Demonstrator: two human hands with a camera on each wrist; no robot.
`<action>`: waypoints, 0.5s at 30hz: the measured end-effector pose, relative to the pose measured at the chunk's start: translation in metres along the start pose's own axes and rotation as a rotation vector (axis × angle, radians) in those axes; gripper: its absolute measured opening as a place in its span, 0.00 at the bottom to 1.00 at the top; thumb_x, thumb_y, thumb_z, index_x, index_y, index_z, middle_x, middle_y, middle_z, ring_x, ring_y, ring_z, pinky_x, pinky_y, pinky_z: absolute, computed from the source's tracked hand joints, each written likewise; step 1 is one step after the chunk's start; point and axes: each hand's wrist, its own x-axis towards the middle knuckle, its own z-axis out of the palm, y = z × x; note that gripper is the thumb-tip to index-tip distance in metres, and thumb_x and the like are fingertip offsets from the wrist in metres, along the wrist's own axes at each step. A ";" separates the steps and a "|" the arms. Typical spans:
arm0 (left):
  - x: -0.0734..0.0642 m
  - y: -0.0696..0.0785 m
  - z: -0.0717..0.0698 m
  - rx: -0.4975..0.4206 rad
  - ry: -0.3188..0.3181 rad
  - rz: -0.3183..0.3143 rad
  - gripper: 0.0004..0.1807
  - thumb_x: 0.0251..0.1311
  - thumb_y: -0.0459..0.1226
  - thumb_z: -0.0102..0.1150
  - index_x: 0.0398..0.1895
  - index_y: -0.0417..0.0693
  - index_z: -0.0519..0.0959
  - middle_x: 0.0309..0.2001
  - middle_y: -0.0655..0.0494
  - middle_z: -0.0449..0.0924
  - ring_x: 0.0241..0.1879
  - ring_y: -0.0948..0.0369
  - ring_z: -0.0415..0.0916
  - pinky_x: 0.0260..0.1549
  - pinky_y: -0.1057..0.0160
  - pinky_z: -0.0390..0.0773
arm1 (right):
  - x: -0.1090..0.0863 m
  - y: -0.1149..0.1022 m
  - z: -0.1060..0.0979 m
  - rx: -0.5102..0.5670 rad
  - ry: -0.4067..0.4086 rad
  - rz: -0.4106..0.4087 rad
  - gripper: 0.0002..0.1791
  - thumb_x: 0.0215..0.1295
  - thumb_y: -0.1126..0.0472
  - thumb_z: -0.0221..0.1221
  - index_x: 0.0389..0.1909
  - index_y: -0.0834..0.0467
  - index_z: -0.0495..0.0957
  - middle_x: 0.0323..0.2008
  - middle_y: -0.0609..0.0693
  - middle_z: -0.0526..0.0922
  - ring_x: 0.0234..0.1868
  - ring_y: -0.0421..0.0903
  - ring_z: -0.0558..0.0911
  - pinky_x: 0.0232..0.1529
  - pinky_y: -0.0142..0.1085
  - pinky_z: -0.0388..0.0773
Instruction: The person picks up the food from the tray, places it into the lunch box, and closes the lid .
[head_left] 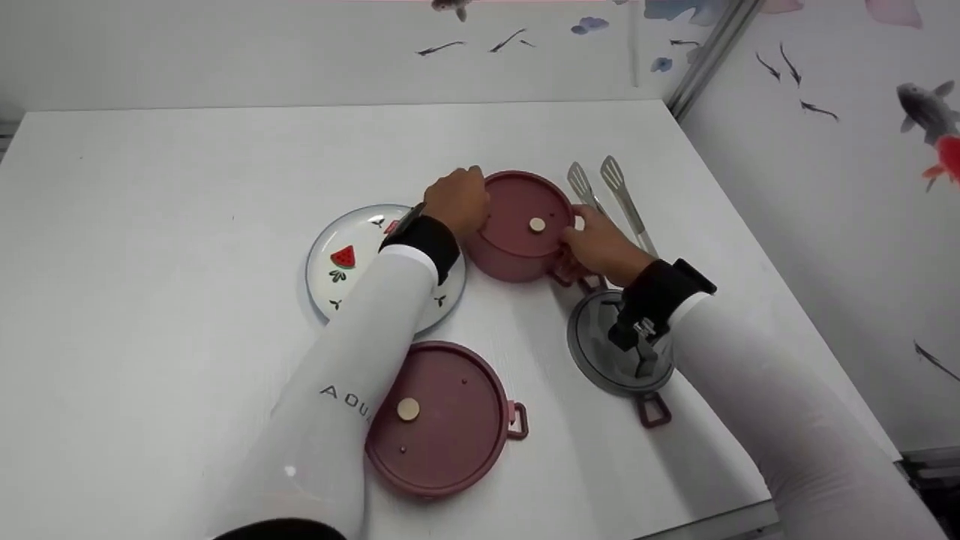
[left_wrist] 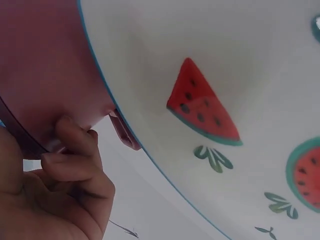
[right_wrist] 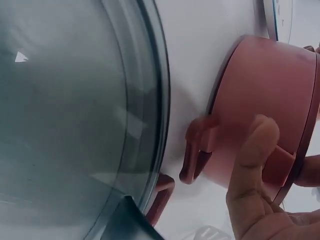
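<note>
A maroon pot [head_left: 510, 267] stands near the middle of the table, covered by a matching lid [head_left: 517, 199] with a small cream knob. My left hand [head_left: 459, 201] holds the lid at its left edge, fingers curled at the rim in the left wrist view. On the opposite side, my right hand [head_left: 600, 246] pinches the lid's side tab [right_wrist: 278, 167], thumb against the pot side and a finger over the rim. A pot handle [right_wrist: 196, 147] sticks out below that thumb.
A watermelon-patterned plate [head_left: 322, 281] lies left of the pot, under my left forearm. A larger maroon lidded pan [head_left: 450, 442] sits in front. Beneath my right wrist is a pan with a glass lid [head_left: 600, 360]. Slotted metal tongs [head_left: 628, 201] lie behind it.
</note>
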 end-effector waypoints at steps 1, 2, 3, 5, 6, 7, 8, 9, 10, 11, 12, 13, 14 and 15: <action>-0.003 -0.001 -0.003 -0.020 -0.003 0.007 0.18 0.74 0.39 0.40 0.58 0.38 0.73 0.53 0.44 0.79 0.53 0.50 0.79 0.53 0.50 0.80 | 0.000 0.000 0.000 -0.014 0.012 -0.006 0.30 0.76 0.64 0.40 0.76 0.60 0.49 0.22 0.51 0.79 0.20 0.42 0.82 0.28 0.38 0.84; -0.006 -0.002 -0.006 -0.041 -0.003 0.015 0.18 0.74 0.39 0.40 0.58 0.38 0.73 0.53 0.44 0.78 0.53 0.51 0.79 0.53 0.51 0.80 | -0.001 -0.002 -0.001 -0.032 0.022 -0.012 0.30 0.77 0.63 0.39 0.77 0.59 0.48 0.23 0.50 0.78 0.20 0.42 0.81 0.28 0.37 0.83; -0.008 -0.002 -0.011 -0.068 0.000 0.026 0.18 0.74 0.39 0.40 0.58 0.38 0.72 0.53 0.44 0.78 0.52 0.51 0.78 0.52 0.53 0.79 | -0.001 -0.003 -0.003 -0.054 0.032 -0.025 0.30 0.77 0.62 0.39 0.78 0.58 0.48 0.24 0.50 0.78 0.21 0.41 0.80 0.28 0.36 0.82; -0.013 -0.004 -0.020 -0.117 0.015 0.048 0.19 0.73 0.39 0.41 0.59 0.38 0.72 0.52 0.45 0.78 0.49 0.54 0.76 0.49 0.56 0.78 | -0.004 -0.008 -0.006 -0.089 0.055 -0.062 0.30 0.78 0.60 0.40 0.78 0.56 0.49 0.25 0.49 0.78 0.21 0.40 0.78 0.27 0.35 0.80; -0.015 -0.005 -0.024 -0.142 0.022 0.056 0.20 0.73 0.39 0.42 0.61 0.39 0.71 0.53 0.46 0.78 0.47 0.55 0.75 0.48 0.59 0.77 | -0.006 -0.011 -0.007 -0.100 0.064 -0.086 0.30 0.79 0.59 0.40 0.79 0.55 0.49 0.25 0.49 0.78 0.21 0.40 0.77 0.27 0.34 0.78; -0.018 -0.005 -0.029 -0.171 0.021 0.059 0.21 0.73 0.40 0.42 0.63 0.40 0.70 0.53 0.47 0.78 0.46 0.57 0.74 0.46 0.61 0.76 | -0.009 -0.013 -0.009 -0.109 0.067 -0.112 0.30 0.79 0.59 0.40 0.79 0.54 0.49 0.25 0.49 0.78 0.22 0.40 0.76 0.26 0.34 0.77; -0.021 -0.007 -0.033 -0.203 0.009 0.064 0.22 0.73 0.41 0.43 0.65 0.41 0.68 0.52 0.48 0.78 0.45 0.58 0.73 0.44 0.63 0.75 | -0.011 -0.015 -0.010 -0.120 0.068 -0.136 0.30 0.78 0.59 0.41 0.79 0.53 0.50 0.25 0.49 0.78 0.21 0.40 0.75 0.26 0.34 0.76; -0.024 -0.008 -0.037 -0.239 -0.013 0.068 0.24 0.72 0.42 0.44 0.67 0.42 0.67 0.52 0.50 0.77 0.44 0.59 0.73 0.42 0.64 0.73 | -0.015 -0.017 -0.012 -0.131 0.067 -0.161 0.30 0.78 0.59 0.41 0.78 0.53 0.50 0.25 0.49 0.78 0.21 0.40 0.74 0.25 0.33 0.74; -0.028 -0.009 -0.041 -0.278 -0.035 0.072 0.25 0.72 0.42 0.45 0.69 0.44 0.65 0.51 0.51 0.77 0.43 0.60 0.72 0.41 0.65 0.73 | -0.018 -0.019 -0.012 -0.138 0.066 -0.185 0.30 0.78 0.60 0.42 0.78 0.52 0.51 0.25 0.49 0.78 0.21 0.39 0.73 0.24 0.33 0.73; -0.033 -0.011 -0.044 -0.322 -0.055 0.079 0.26 0.71 0.43 0.47 0.69 0.46 0.63 0.51 0.51 0.76 0.43 0.61 0.72 0.41 0.66 0.73 | -0.022 -0.021 -0.013 -0.149 0.062 -0.210 0.30 0.78 0.60 0.42 0.78 0.52 0.51 0.25 0.49 0.78 0.20 0.39 0.72 0.23 0.32 0.72; -0.038 -0.012 -0.048 -0.363 -0.076 0.084 0.27 0.70 0.44 0.48 0.70 0.48 0.62 0.49 0.52 0.76 0.42 0.62 0.72 0.40 0.66 0.73 | -0.027 -0.023 -0.013 -0.161 0.059 -0.233 0.31 0.77 0.61 0.42 0.78 0.52 0.51 0.26 0.50 0.78 0.21 0.39 0.72 0.23 0.32 0.71; -0.045 -0.014 -0.051 -0.404 -0.097 0.091 0.28 0.69 0.44 0.50 0.70 0.50 0.61 0.47 0.52 0.75 0.41 0.61 0.73 0.38 0.66 0.74 | -0.032 -0.025 -0.013 -0.173 0.056 -0.256 0.31 0.77 0.62 0.42 0.78 0.52 0.51 0.26 0.50 0.78 0.21 0.39 0.72 0.23 0.31 0.70; -0.052 -0.015 -0.054 -0.440 -0.111 0.103 0.28 0.68 0.44 0.51 0.70 0.52 0.61 0.45 0.52 0.75 0.40 0.61 0.72 0.37 0.66 0.74 | -0.036 -0.026 -0.013 -0.182 0.055 -0.281 0.31 0.76 0.62 0.42 0.79 0.52 0.51 0.27 0.50 0.79 0.21 0.39 0.72 0.23 0.31 0.70; -0.060 -0.017 -0.057 -0.475 -0.119 0.114 0.29 0.67 0.44 0.53 0.69 0.52 0.61 0.43 0.52 0.74 0.38 0.61 0.72 0.37 0.65 0.74 | -0.042 -0.028 -0.012 -0.192 0.051 -0.309 0.31 0.76 0.63 0.42 0.78 0.52 0.52 0.28 0.51 0.80 0.23 0.38 0.73 0.24 0.30 0.71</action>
